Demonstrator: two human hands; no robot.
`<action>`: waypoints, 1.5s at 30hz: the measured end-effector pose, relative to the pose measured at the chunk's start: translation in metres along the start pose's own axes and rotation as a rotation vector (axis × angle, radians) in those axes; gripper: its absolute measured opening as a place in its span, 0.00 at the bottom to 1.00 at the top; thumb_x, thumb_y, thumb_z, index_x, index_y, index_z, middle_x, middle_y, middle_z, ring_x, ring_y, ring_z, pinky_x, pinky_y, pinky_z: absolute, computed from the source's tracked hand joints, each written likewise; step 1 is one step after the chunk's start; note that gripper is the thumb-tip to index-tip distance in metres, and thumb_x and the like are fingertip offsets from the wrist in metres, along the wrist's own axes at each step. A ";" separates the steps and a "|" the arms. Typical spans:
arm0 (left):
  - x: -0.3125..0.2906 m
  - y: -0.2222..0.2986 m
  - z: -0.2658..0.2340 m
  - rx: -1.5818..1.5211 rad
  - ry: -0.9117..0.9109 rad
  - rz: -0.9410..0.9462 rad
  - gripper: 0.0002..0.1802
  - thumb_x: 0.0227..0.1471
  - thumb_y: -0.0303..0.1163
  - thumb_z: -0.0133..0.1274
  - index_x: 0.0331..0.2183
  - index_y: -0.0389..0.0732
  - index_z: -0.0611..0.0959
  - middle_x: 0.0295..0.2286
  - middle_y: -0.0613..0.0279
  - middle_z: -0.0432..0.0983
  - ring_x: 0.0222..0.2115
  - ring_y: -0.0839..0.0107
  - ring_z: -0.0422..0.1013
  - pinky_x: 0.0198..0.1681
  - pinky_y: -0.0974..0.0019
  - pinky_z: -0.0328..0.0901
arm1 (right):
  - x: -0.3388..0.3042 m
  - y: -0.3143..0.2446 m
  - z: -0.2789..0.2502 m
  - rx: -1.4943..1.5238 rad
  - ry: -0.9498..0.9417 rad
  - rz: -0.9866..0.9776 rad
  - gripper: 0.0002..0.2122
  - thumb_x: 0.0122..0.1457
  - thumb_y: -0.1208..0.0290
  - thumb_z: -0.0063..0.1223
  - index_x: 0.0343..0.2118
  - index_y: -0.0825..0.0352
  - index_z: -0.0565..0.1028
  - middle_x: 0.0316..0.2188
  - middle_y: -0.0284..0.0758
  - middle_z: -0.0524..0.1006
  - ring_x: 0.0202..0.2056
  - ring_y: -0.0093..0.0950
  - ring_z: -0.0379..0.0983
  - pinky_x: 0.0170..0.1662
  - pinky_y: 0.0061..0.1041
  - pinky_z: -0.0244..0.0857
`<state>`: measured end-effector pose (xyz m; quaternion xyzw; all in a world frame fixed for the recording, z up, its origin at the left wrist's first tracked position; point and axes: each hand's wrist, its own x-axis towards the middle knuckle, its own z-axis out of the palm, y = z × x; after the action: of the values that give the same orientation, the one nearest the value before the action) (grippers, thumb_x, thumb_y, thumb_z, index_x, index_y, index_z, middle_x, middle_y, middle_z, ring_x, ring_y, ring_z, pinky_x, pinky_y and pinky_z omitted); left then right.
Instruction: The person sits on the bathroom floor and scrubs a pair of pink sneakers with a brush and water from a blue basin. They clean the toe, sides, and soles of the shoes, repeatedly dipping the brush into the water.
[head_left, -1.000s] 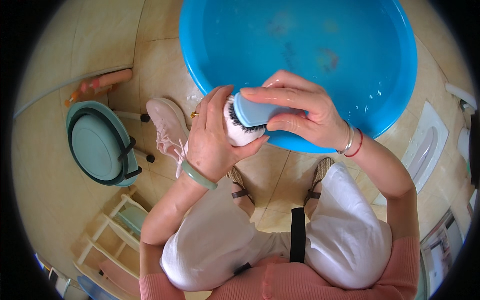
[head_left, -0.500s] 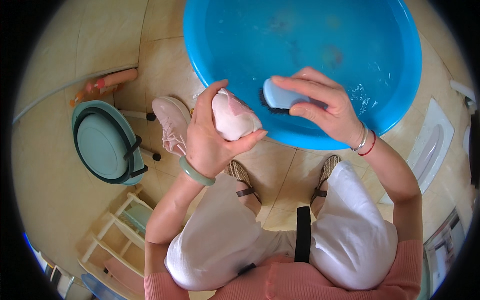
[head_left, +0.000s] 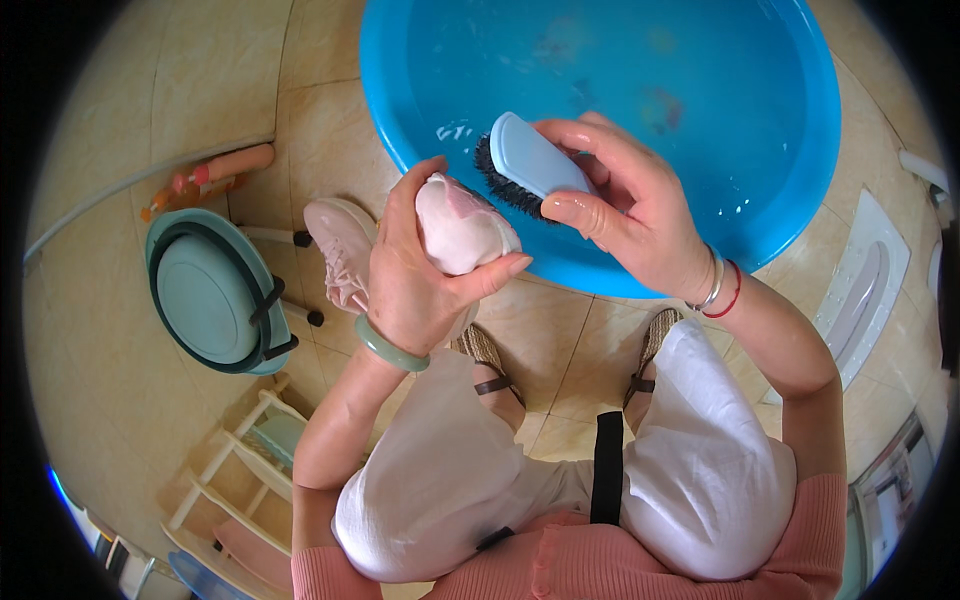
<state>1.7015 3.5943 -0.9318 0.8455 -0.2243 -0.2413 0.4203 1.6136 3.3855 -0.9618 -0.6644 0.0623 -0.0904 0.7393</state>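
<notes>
My left hand [head_left: 410, 260] is closed round a pale pink shoe [head_left: 463, 230] at the basin's near left rim. One rounded end of it faces up between thumb and fingers; my palm hides much of the rest. To its right, my right hand [head_left: 630, 205] grips a scrub brush [head_left: 535, 158] with a light blue back and black bristles. The bristles point down and left toward the shoe, a small gap apart from it. Beneath the brush stands a large blue basin [head_left: 385, 110] of water, with blurred dark and reddish patches in it.
A pink lace-up sneaker [head_left: 340, 245] lies on the tiled floor left of my wrist. Farther left are a folded teal basin [head_left: 205, 290], an orange bottle [head_left: 165, 200] and a cream rack [head_left: 225, 465]. A white washboard-like panel [head_left: 865, 285] lies at the right.
My right hand has turned the brush and moved it slightly left and up, so more of its blue back and bristles shows. The left hand with the shoe has shifted slightly left.
</notes>
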 end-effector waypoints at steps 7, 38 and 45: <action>0.000 -0.002 0.003 0.075 0.023 0.015 0.54 0.34 0.46 0.78 0.57 0.33 0.68 0.46 0.48 0.75 0.45 0.57 0.75 0.48 0.58 0.71 | -0.005 0.002 0.011 -0.098 -0.013 -0.092 0.18 0.56 0.67 0.68 0.45 0.68 0.75 0.37 0.37 0.77 0.33 0.33 0.74 0.35 0.28 0.69; -0.004 0.006 0.008 0.397 -0.066 0.135 0.55 0.31 0.45 0.78 0.57 0.35 0.69 0.53 0.46 0.71 0.52 0.48 0.70 0.53 0.52 0.69 | -0.002 -0.022 -0.003 0.004 -0.148 0.061 0.20 0.61 0.72 0.61 0.57 0.59 0.77 0.37 0.33 0.78 0.32 0.21 0.71 0.35 0.22 0.68; -0.006 0.003 0.012 0.392 -0.012 0.236 0.54 0.30 0.44 0.78 0.57 0.36 0.70 0.53 0.47 0.71 0.53 0.48 0.69 0.54 0.52 0.68 | -0.005 0.007 0.001 -0.125 -0.142 -0.018 0.21 0.59 0.75 0.62 0.56 0.58 0.78 0.27 0.31 0.72 0.27 0.23 0.63 0.32 0.25 0.64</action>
<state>1.6890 3.5893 -0.9347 0.8775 -0.3665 -0.1473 0.2721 1.6089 3.3879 -0.9684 -0.7146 0.0091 -0.0459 0.6980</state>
